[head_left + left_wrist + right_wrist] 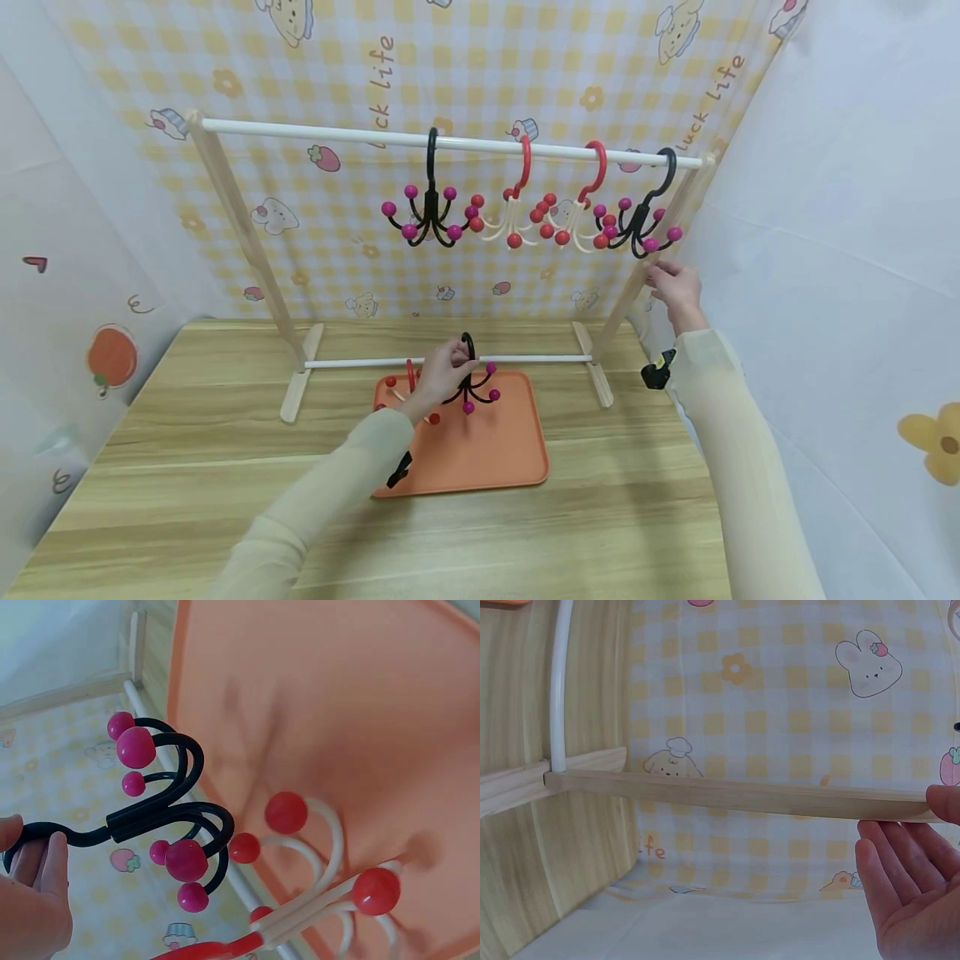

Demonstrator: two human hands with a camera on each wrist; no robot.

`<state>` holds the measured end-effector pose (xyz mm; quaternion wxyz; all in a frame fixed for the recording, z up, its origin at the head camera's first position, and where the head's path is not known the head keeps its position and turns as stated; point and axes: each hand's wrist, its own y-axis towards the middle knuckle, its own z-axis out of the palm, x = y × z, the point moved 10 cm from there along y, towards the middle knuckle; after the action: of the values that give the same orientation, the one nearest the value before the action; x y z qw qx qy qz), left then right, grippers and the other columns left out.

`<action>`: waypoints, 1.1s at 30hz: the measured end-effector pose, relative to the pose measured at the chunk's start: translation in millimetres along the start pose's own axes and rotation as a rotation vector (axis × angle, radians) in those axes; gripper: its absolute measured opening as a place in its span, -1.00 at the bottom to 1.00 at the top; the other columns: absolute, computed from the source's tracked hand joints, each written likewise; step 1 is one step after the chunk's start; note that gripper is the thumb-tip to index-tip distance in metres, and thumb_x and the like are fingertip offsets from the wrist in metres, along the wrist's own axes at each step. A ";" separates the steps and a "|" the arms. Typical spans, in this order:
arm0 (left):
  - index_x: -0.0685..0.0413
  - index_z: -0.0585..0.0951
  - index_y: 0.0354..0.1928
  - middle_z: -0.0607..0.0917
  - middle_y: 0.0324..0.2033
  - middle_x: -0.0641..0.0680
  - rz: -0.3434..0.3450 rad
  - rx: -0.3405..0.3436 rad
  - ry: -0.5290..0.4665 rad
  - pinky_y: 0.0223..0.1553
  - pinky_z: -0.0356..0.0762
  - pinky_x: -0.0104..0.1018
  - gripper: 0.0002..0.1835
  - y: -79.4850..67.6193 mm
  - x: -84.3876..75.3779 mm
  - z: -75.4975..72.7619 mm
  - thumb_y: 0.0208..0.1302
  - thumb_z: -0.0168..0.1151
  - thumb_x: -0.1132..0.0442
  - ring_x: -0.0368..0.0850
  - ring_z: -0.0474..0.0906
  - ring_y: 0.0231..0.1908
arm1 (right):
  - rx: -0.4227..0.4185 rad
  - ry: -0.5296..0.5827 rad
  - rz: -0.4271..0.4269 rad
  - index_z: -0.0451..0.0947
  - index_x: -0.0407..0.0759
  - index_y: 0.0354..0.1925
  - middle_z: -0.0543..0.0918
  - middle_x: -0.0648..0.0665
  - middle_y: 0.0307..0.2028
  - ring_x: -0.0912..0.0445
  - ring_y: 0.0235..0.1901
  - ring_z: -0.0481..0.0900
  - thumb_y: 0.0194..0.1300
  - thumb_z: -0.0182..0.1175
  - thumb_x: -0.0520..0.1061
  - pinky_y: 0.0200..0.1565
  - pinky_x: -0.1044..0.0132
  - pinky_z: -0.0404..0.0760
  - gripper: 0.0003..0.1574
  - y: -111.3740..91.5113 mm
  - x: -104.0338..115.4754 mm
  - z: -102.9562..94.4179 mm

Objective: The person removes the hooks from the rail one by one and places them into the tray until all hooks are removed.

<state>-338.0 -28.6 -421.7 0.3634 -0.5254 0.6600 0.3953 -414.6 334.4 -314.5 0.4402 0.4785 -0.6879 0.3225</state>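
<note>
My left hand grips the hook of a black multi-arm hanger with magenta balls, held just above the orange tray. Beside it on the tray lies a cream hanger with a red hook and red balls, partly hidden by my left hand and arm in the head view. My right hand holds the right wooden post of the rack, thumb on one side and fingers on the other. Just above that hand hangs another black hanger with magenta balls.
From the rack's white top rail also hang a black hanger and two cream hangers with red hooks, one left and one right. A lower white rail runs behind the tray. Patterned cloth backs the wooden table.
</note>
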 end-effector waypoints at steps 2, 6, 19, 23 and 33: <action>0.21 0.49 -0.31 0.66 -0.38 0.13 -0.006 0.005 -0.014 -0.28 0.50 -0.22 -0.88 -0.2 3.5 2.5 0.12 0.20 0.34 -0.04 0.58 -0.26 | -0.001 -0.002 0.000 0.26 -0.30 0.18 0.41 -0.31 0.07 0.05 -0.05 0.45 0.26 -0.02 0.06 -0.06 0.26 0.42 -0.37 -0.1 0.2 -0.1; 0.19 0.47 -0.32 0.65 -0.33 0.14 -0.031 0.016 -0.007 -0.27 0.50 -0.23 -0.89 -1.9 11.7 6.5 0.13 0.19 0.34 -0.03 0.56 -0.22 | -0.002 0.005 -0.001 0.25 -0.31 0.18 0.41 -0.31 0.07 0.03 -0.04 0.45 0.27 -0.02 0.03 -0.06 0.25 0.41 -0.38 -0.8 0.7 -0.4; 0.18 0.46 -0.31 0.66 -0.37 0.07 0.037 0.040 0.014 -0.32 0.49 -0.28 -0.86 -14.4 19.8 10.7 0.15 0.18 0.28 -0.09 0.57 -0.27 | -0.004 -0.003 -0.012 0.25 -0.31 0.18 0.41 -0.32 0.06 0.01 -0.04 0.44 0.28 -0.03 0.01 -0.04 0.21 0.40 -0.39 0.8 -0.3 -0.7; 0.18 0.47 -0.31 0.66 -0.37 0.07 0.027 0.036 0.013 -0.35 0.49 -0.28 -0.86 -14.6 25.3 12.6 0.14 0.19 0.29 -0.08 0.57 -0.28 | -0.004 0.006 -0.011 0.25 -0.31 0.18 0.40 -0.31 0.07 0.00 -0.03 0.43 0.28 -0.03 0.00 -0.03 0.20 0.39 -0.40 1.9 -0.9 -0.8; 0.20 0.47 -0.30 0.66 -0.36 0.10 0.023 0.001 0.006 -0.39 0.50 -0.32 -0.85 -17.7 31.4 13.7 0.11 0.21 0.32 -0.08 0.58 -0.28 | -0.015 0.006 -0.016 0.28 -0.32 0.16 0.43 -0.32 0.04 0.05 -0.08 0.48 0.27 -0.03 -0.02 -0.12 0.30 0.45 -0.43 3.4 -1.2 -1.1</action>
<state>-325.5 -31.4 -458.1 0.3572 -0.5189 0.6671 0.3976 -417.3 336.9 -315.2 0.4483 0.4800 -0.6850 0.3152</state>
